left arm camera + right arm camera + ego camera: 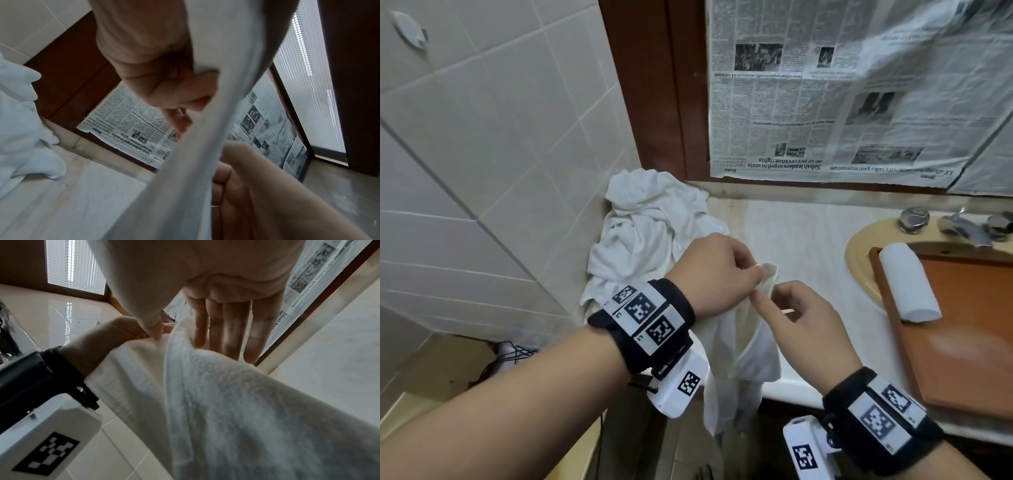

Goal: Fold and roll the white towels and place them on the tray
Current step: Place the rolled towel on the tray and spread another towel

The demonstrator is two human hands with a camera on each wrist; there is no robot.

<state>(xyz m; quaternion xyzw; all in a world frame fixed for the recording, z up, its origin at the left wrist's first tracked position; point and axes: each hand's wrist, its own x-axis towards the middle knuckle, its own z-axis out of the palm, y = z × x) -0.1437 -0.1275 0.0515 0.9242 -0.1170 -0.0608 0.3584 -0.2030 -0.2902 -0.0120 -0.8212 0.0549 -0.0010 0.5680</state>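
- Two banded wrists fill the lower half of the head view, where the left hand pinches a top corner of a hanging white towel at centre frame
- Beside it the right hand pinches the towel's edge with thumb and forefinger, its other fingers straight, the two hands almost touching
- One rolled towel lies on the single wooden tray, right of frame
- One crumpled pile, towel count unclear, waits upper centre by the tiled wall
- Likely risk: the limp cloth slips from the light pinch, or twists and folds crooked
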